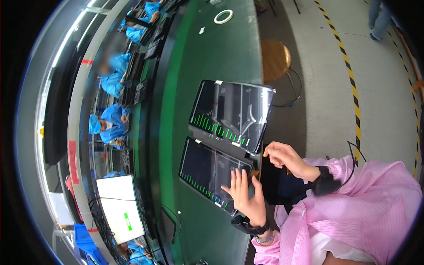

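Observation:
Two black tablet-like panels lie side by side on the green workbench (212, 53). The near panel (198, 170) has a row of green bars along one edge, and my left hand (248, 196) is spread over its right end, fingers apart. Whether the fingertips press on the glass I cannot tell. Beyond it, the far panel (229, 106) shows similar green bars and shiny, wrinkled film with reflections. My right hand (287, 160) hovers off the bench edge, its fingers loosely bent with nothing visible in them. Dark bands with a cable sit on both wrists.
A lit monitor (119, 207) stands across the bench, cables around it. A roll of tape (223, 17) lies at the far end. Beside the bench is a round wooden stool (276, 59). Several people in blue work at the left; striped floor tape (349, 66) runs at right.

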`<move>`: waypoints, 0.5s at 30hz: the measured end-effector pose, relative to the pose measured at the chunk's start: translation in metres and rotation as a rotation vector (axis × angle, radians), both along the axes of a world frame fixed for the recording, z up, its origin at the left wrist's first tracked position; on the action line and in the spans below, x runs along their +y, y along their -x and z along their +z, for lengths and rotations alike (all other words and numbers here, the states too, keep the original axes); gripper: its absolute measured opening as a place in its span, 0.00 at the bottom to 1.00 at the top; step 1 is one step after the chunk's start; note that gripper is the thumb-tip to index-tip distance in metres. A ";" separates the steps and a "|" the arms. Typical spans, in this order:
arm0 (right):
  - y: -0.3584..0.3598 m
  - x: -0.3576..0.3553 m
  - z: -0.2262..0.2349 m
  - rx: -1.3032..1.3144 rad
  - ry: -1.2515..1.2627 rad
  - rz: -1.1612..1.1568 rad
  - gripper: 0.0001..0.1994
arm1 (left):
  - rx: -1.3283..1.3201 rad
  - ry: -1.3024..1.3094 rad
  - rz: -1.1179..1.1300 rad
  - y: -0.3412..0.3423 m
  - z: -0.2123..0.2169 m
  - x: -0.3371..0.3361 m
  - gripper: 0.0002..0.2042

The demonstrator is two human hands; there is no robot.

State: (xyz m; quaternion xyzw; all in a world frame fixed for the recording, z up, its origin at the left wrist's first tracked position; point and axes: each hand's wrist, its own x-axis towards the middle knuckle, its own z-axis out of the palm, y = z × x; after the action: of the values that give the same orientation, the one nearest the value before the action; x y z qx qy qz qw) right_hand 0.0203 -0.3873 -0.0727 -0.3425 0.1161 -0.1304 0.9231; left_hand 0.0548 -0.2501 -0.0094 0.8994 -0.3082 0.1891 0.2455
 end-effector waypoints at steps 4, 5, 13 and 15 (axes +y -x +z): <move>0.012 -0.018 0.021 -0.223 -0.648 0.194 0.12 | 0.309 0.341 -0.074 0.032 0.008 -0.026 0.07; 0.011 -0.021 0.025 -0.256 -0.598 0.165 0.12 | 0.368 0.365 -0.094 0.037 0.007 -0.034 0.04; 0.018 -0.029 0.027 -0.257 -0.332 0.188 0.17 | 0.538 0.418 -0.103 0.046 -0.009 -0.065 0.08; 0.020 -0.033 0.024 -0.224 -0.148 0.145 0.17 | 0.656 0.502 -0.081 0.043 -0.012 -0.066 0.07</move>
State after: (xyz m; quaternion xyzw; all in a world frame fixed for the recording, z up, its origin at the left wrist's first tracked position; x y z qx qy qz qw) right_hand 0.0003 -0.4204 -0.0489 -0.2645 -0.0032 -0.0919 0.9600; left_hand 0.0115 -0.3166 -0.0215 0.8115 -0.1933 -0.0479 0.5494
